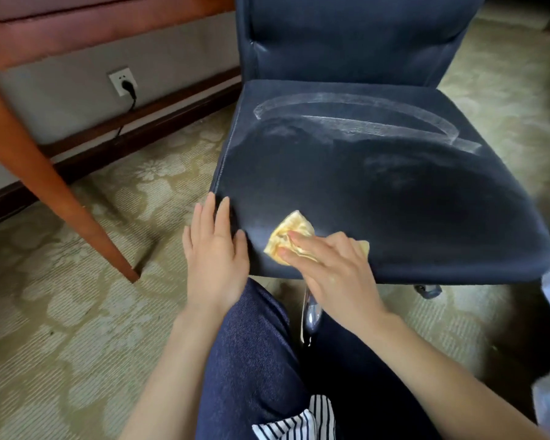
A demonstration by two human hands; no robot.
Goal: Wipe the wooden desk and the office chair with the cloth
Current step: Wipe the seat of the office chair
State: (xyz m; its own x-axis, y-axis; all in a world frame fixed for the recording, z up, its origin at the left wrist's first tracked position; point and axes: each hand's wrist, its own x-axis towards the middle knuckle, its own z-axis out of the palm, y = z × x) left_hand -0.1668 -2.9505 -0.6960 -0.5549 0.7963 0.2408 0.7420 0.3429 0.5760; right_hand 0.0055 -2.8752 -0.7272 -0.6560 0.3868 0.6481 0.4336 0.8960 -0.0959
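Now, right hand (338, 274) atop cloth (290, 230) on chair (394, 201).

You are seeing a floral carpet (61, 328) covering the floor, a black plug (128, 87) sitting in the wall socket (117, 77), its cable (133, 101) hanging toward the baseboard (172, 122).

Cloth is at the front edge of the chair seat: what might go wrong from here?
1. A caster shows under the office chair, and the left hand only lies flat on the seat corner, so a firm stroke may roll it away.
2. White streaks cross the back of the seat. The right hand presses a small bunched cloth at the front, so they may be missed or smeared.
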